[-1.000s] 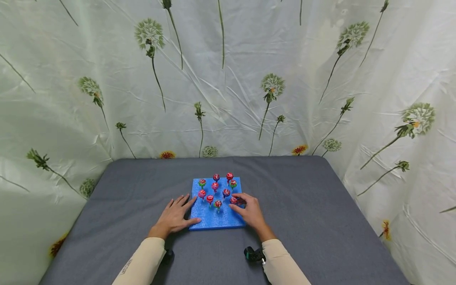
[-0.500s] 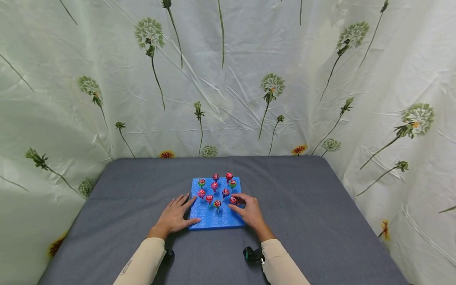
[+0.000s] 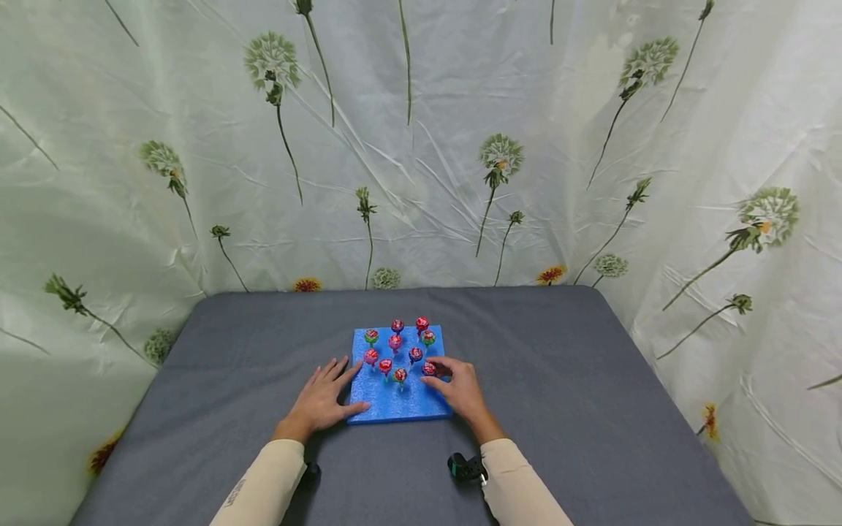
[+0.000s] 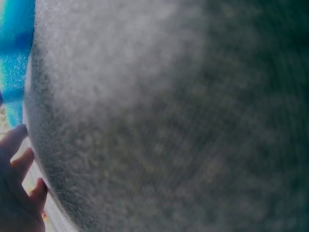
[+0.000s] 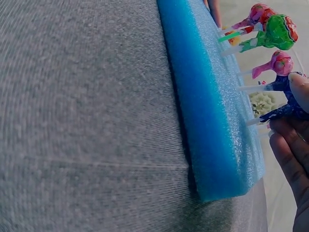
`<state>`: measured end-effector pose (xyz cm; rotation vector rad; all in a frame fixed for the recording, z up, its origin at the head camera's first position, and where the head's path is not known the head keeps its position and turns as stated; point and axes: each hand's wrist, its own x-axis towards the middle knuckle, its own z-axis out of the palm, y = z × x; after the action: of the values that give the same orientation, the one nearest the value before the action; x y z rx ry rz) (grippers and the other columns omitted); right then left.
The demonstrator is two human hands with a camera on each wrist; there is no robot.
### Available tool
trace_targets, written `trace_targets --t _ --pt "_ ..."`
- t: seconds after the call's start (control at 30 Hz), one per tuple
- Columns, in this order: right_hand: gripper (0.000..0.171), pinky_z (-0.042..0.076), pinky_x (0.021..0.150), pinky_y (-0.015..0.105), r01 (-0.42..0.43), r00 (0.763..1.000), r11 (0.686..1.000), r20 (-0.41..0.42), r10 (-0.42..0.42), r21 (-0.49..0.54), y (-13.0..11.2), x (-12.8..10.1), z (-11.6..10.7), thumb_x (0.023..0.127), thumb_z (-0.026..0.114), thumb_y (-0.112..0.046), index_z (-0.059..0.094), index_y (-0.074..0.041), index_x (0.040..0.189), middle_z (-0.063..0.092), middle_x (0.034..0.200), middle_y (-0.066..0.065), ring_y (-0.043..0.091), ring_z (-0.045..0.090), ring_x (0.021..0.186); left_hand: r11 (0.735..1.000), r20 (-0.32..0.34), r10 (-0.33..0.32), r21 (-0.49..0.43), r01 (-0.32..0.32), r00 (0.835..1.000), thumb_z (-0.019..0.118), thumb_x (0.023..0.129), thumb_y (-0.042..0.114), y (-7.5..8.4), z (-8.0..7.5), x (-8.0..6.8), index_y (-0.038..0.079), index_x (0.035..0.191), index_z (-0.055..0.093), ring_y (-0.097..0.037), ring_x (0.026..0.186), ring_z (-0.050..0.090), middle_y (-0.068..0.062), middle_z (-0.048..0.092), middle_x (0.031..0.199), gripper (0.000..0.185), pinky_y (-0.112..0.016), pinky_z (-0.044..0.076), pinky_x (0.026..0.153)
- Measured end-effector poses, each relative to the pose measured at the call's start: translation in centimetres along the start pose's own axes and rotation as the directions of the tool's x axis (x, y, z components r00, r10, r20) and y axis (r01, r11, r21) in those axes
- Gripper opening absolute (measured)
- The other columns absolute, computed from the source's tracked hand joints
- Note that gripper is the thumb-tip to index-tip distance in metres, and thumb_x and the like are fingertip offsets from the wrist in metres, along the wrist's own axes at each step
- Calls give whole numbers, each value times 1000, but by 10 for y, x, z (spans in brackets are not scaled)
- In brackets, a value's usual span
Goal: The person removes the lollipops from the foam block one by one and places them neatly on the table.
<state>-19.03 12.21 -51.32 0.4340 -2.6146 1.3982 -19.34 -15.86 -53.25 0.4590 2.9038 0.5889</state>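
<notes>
— How many lollipops (image 3: pixel 395 342) stand in the blue foam block (image 3: pixel 395 402)?

— Nine, I think; they're small.

— The hands?

— Right hand (image 3: pixel 460 391): fingers pinch the near-right lollipop (image 3: pixel 429 369). Left hand (image 3: pixel 322 400): fingers flat on the counter (image 3: pixel 579 394), touching the block's left edge.

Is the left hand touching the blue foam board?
Touching. The head view shows the left hand lying flat on the table, its straight fingers and thumb against the left edge of the blue foam board.

Your left hand (image 3: pixel 324 399) lies flat on the counter (image 3: pixel 566 380), fingers against the foam block's (image 3: pixel 395 403) left edge. Your right hand (image 3: pixel 460 389) pinches a lollipop (image 3: pixel 428 369) at the block's right edge; other lollipops stand upright toward its far edge.
</notes>
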Motion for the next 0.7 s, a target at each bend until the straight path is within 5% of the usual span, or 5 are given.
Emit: trace_targets --t 0.47,0.7 --pt "30 56 80 45 91 992 995 -90 -87 34 -14 8 -16 83 76 -13 69 2 108 71 98 15 28 68 86 999 45 -38 -16 39 998 64 79 65 4 -4 0 16 151 35 -44 143 17 -19 26 156 91 -58 10 115" --pt "31 55 79 51 70 995 996 -82 -64 62 -19 15 -24 82 77 -11 69 4 108 71 95 15 29 68 85 999 46 -40 -22 41 998 64 78 66 4 -6 1 16 151 34 -43 143 16 -19 26 156 92 -58 9 115"
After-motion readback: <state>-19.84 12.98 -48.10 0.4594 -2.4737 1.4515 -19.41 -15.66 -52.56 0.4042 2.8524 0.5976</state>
